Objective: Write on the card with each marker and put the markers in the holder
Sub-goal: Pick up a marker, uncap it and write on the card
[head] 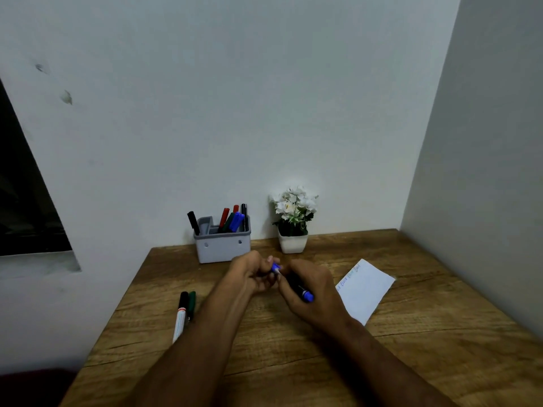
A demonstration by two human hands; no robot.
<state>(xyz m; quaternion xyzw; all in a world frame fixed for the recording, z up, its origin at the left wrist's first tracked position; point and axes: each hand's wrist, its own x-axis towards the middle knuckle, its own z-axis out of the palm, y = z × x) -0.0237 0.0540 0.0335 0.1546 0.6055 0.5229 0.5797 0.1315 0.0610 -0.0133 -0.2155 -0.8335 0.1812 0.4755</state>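
We see a blue marker [296, 284] held over the wooden surface [426, 333], just in front of the grey holder [222, 247]. Our right hand [311, 292] is wrapped around its dark barrel, the blue end poking out at the thumb side. Our left hand [249, 273] is closed around the marker's other blue end, fingers curled tight; whether that end is the cap or the tip we cannot tell.

The card [365, 290] lies flat to the right of the holder and nearer to us, partly under the right wrist. A line of coloured writing runs along its far left edge, too small to read.

The holder stands at the wall, with red, green, blue and black markers leaning in its right compartment and one black marker slanting out at its left corner.

In front of the holder and to its left, a black-capped white marker [180, 315] and a green marker [191, 304] lie side by side; the label print is unreadable.

Right of the holder stands a white pot of white flowers [293, 220].
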